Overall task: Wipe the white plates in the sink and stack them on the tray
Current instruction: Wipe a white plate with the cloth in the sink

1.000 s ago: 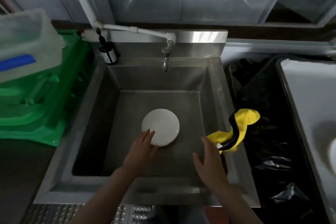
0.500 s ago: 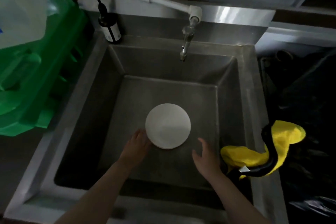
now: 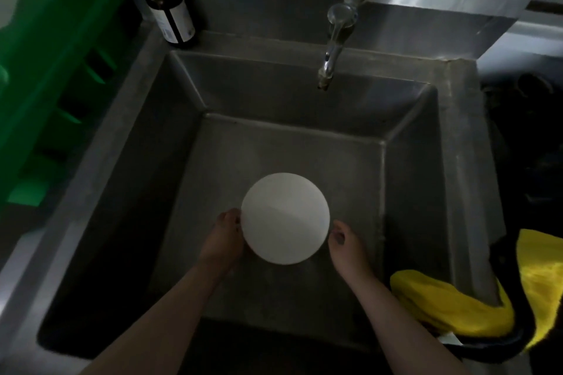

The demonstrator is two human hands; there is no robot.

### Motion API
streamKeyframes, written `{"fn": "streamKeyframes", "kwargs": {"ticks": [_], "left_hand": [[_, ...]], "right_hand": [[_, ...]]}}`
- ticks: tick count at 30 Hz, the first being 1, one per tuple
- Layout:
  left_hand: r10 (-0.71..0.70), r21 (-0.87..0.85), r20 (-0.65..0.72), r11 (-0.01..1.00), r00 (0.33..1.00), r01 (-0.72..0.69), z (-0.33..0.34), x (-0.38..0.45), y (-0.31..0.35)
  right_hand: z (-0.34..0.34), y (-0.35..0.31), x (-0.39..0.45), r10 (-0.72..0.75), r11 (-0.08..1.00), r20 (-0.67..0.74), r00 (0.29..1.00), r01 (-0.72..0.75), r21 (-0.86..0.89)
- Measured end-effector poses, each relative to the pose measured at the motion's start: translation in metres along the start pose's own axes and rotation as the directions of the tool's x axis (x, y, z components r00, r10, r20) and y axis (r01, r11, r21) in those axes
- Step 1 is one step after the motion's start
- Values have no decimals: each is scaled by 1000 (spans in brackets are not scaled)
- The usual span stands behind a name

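Note:
A round white plate [image 3: 285, 218] lies low in the steel sink [image 3: 128, 119], near its front. My left hand [image 3: 224, 239] grips the plate's left edge, fingers curled at the rim. My right hand [image 3: 345, 245] is at the plate's right edge with fingers curled at the rim; whether it touches the plate is hard to tell. A yellow and black cloth [image 3: 451, 304] is draped over the sink's right rim. No tray is in view.
A tap [image 3: 330, 49] hangs over the back of the sink. A dark bottle [image 3: 170, 14] stands on the back left corner. Green plastic crates [image 3: 51, 70] sit to the left. A dark area lies to the right of the sink.
Both hands have reached deeper into the sink and closed in on the plate's two sides. The view has moved lower and nearer to the sink.

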State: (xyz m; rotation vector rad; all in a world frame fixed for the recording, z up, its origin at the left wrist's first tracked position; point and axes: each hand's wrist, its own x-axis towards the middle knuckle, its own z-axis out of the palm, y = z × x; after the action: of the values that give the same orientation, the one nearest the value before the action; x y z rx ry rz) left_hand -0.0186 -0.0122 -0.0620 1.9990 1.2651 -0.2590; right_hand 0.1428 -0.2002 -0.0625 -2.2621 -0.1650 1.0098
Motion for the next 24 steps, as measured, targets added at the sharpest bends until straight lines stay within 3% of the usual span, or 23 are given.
{"fn": "streamKeyframes", "kwargs": {"ticks": [4,12,16,24], "left_hand": [[2,8,-88,1000,996,-2,0,15,0],[-98,-78,-93,993,991,90,4,35,-6],[-193,-149,-39,971,980,185,10,39,-8],[-195,-98,47,975,980,199,16,30,-16]], "right_hand": [[3,-5,14,-23,1000,-1,1000,23,-19],[5,-9,31,-2,1000,-64,998,1,-16],[8,-8,33,40,999,-84,996,-40,-2],[13,5,21,79,997,-87,993,-78,23]]}}
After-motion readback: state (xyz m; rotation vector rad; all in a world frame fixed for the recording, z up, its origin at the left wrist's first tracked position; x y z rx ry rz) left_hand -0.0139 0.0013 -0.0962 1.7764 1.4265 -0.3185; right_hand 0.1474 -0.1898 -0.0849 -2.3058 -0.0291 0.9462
